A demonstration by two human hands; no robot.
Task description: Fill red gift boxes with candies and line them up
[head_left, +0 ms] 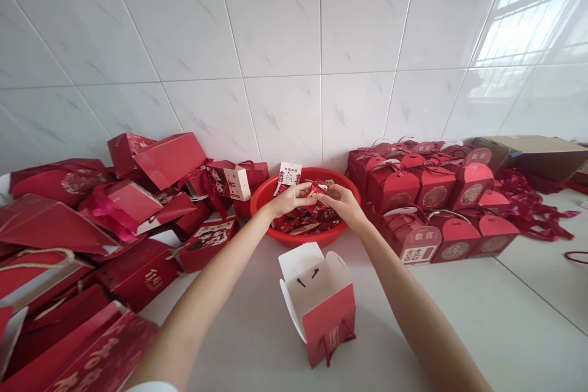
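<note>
My left hand (290,199) and my right hand (342,203) meet above a red plastic basin (316,239). Pinched between their fingers is a red-wrapped candy (316,190); whether there is more than one is too small to tell. Below lie many wrapped candies (305,220) in shiny red and dark wrappers, with a white printed card (288,175) at the basin's back left. Between my forearms stands an open red gift box (328,318), white inside, its flaps spread. Two dark cord ends show on its inner wall, and dark red cord hangs at the front.
Red gift bags and boxes (133,263) lie heaped on the left. Closed red gift boxes (432,190) are stacked on the right, beside dark red ribbons (535,202) and a cardboard box (542,153). A tiled wall (285,24) rises behind the white table (459,312).
</note>
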